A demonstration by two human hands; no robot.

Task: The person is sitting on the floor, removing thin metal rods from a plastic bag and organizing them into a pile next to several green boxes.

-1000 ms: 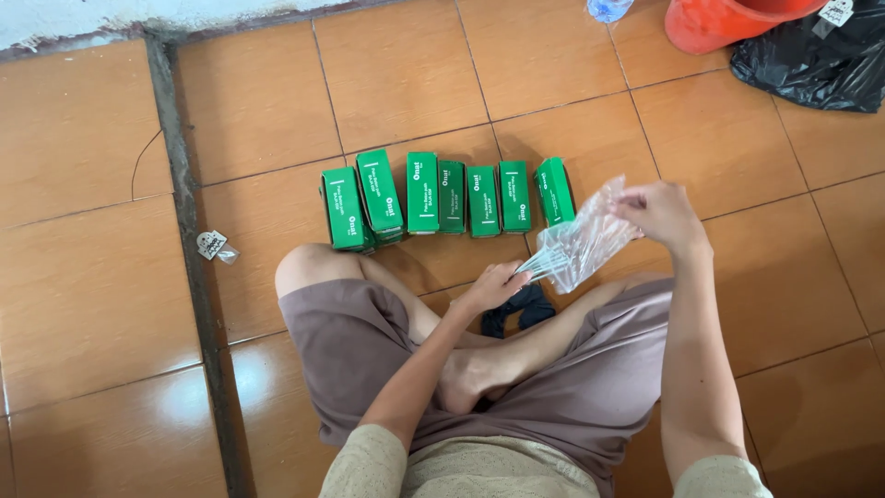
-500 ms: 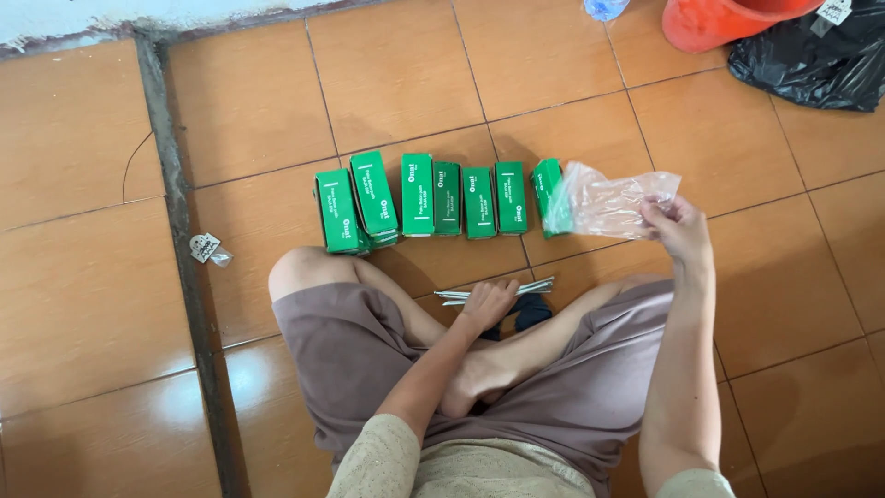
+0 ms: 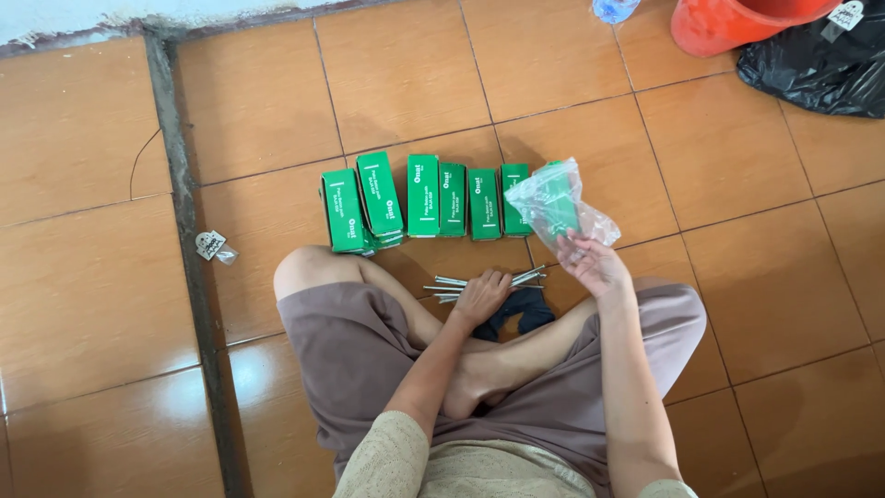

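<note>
Where the crossed legs meet the orange tiled floor (image 3: 756, 304), a small bundle of long metal rods (image 3: 479, 279) is laid flat, and the left hand (image 3: 481, 297) is set down upon it, fingers curled over the rods in a loose grasp. A dark cloth (image 3: 516, 314) is seen just behind that hand, between the shins.

A crumpled clear plastic bag (image 3: 556, 205) is held up by the right hand (image 3: 595, 265), pinched at its lower edge between thumb and fingers; what it holds cannot be told, as green shows through from behind.

Packages: a row of green boxes (image 3: 424, 198) is ranged on the floor just beyond the knees, each an upright narrow rectangle with white print on its face. The two at the left end are stacked crookedly, one tilted across another; the rest are set side by side, touching. The box at the right end is mostly hidden behind the bag.

Other items: a small white crumpled wrapper (image 3: 212, 245) is found beside the dark floor joint (image 3: 184, 249), well to the left of the boxes. At the top right, an orange bucket (image 3: 728, 23) bears a pale tag, and a black plastic sack (image 3: 820, 60) is lodged just beside it. A bluish clear object (image 3: 613, 9) is cut off by the top edge.
</note>
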